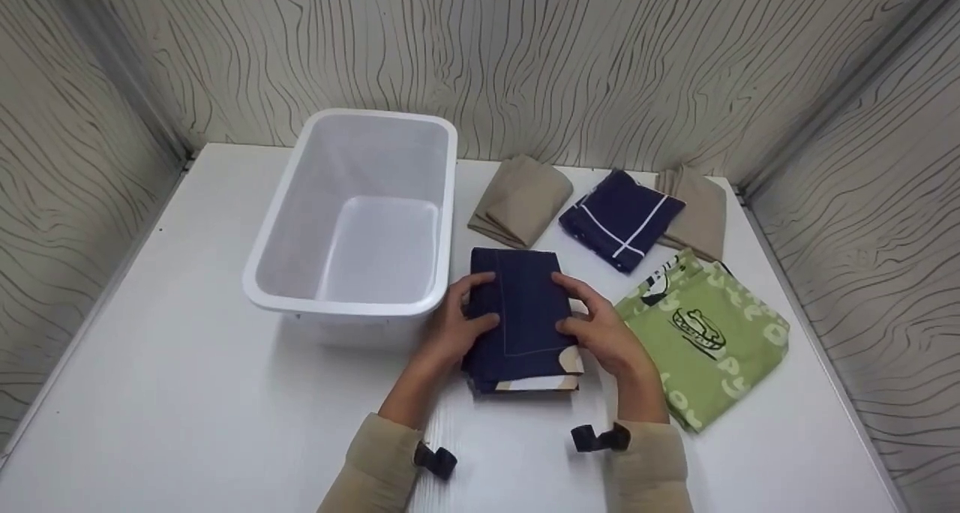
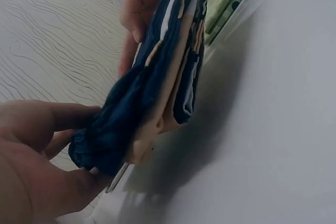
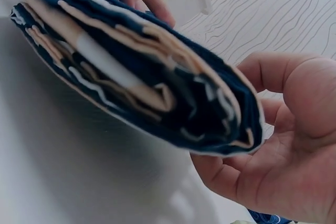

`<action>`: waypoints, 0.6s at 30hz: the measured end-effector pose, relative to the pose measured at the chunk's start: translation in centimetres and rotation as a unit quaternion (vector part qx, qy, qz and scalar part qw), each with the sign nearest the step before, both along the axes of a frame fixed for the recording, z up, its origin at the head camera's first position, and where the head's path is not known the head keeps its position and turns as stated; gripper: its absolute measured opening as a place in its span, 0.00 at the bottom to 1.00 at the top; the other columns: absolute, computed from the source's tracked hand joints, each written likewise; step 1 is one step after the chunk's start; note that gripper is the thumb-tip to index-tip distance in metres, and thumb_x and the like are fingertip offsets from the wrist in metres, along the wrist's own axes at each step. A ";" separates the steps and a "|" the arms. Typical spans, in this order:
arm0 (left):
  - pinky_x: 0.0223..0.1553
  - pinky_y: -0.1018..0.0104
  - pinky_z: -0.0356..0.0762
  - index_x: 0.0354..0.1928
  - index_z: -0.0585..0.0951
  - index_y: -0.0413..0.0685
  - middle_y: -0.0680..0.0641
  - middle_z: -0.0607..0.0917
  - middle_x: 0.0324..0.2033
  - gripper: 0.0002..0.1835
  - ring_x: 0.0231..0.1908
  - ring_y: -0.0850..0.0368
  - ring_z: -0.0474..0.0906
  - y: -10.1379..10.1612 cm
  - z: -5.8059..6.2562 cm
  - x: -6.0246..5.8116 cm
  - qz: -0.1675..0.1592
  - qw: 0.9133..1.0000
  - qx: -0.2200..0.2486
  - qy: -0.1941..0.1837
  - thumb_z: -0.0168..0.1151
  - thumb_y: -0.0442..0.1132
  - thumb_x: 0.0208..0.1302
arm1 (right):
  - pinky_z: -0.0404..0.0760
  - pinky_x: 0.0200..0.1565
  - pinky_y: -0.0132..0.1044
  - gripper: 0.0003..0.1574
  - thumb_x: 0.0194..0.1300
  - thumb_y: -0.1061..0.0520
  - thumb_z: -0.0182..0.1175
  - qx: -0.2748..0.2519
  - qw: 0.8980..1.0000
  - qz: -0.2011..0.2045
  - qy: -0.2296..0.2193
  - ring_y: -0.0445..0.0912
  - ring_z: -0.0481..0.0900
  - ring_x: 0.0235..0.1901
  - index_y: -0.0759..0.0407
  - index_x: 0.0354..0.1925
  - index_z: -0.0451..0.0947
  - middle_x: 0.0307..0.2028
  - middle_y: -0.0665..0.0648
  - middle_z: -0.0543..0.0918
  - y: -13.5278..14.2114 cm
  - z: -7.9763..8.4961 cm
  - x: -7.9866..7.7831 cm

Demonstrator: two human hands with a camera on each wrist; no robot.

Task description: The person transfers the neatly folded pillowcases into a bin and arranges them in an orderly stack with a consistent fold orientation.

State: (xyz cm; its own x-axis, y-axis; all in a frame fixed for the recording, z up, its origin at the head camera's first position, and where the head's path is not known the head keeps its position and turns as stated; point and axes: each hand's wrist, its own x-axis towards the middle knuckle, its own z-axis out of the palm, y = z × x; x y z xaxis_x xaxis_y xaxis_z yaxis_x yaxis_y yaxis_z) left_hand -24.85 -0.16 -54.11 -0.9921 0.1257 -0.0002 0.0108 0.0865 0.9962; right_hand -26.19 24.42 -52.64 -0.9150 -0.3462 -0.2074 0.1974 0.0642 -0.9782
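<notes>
Both hands hold a thick folded navy cloth (image 1: 529,303) with beige and white patches at its near edge. My left hand (image 1: 452,325) grips its left side, thumb and fingertips on the top face. On the opposite side, my right hand (image 1: 606,334) grips it the same way. The right wrist view shows the many stacked layers of the cloth (image 3: 121,72), with fingers curled under and over its edge. A shadow lies on the white table beneath the bundle in the left wrist view.
A white plastic tub (image 1: 442,220) stands left of the cloth. Behind and right lie a folded tan cloth (image 1: 525,198), a navy cloth with white lines (image 1: 622,217) partly over another tan cloth (image 1: 701,209), and a green printed cloth (image 1: 712,340). Patterned walls (image 1: 480,63) enclose the table.
</notes>
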 end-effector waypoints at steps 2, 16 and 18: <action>0.62 0.48 0.71 0.64 0.72 0.60 0.41 0.63 0.71 0.32 0.66 0.40 0.66 -0.1 0.3 0.1 0.001 1.000 0.001 -0.024 0.64 0.30 0.57 | 0.84 0.44 0.39 0.49 0.56 0.76 0.51 -0.013 1.000 -0.002 0.005 0.50 0.79 0.49 0.52 0.73 0.57 0.67 0.61 0.57 0.0 0.2 0.0; 0.49 0.55 0.80 0.65 0.72 0.61 0.40 0.62 0.71 0.31 0.59 0.38 0.73 -0.1 1.3 0.2 -0.003 0.999 0.018 -0.038 0.64 0.34 0.60 | 0.85 0.43 0.39 0.45 0.57 0.77 0.50 -0.034 0.998 -0.029 0.036 0.51 0.82 0.45 0.54 0.71 0.60 0.61 0.62 0.61 -0.2 1.1 0.3; 0.49 0.55 0.80 0.65 0.72 0.60 0.41 0.64 0.70 0.31 0.58 0.38 0.74 0.0 1.4 0.3 -0.004 0.999 0.020 -0.035 0.64 0.34 0.60 | 0.85 0.43 0.39 0.45 0.58 0.76 0.49 -0.036 0.998 -0.032 0.037 0.51 0.83 0.45 0.53 0.71 0.60 0.61 0.62 0.61 -0.1 1.3 0.4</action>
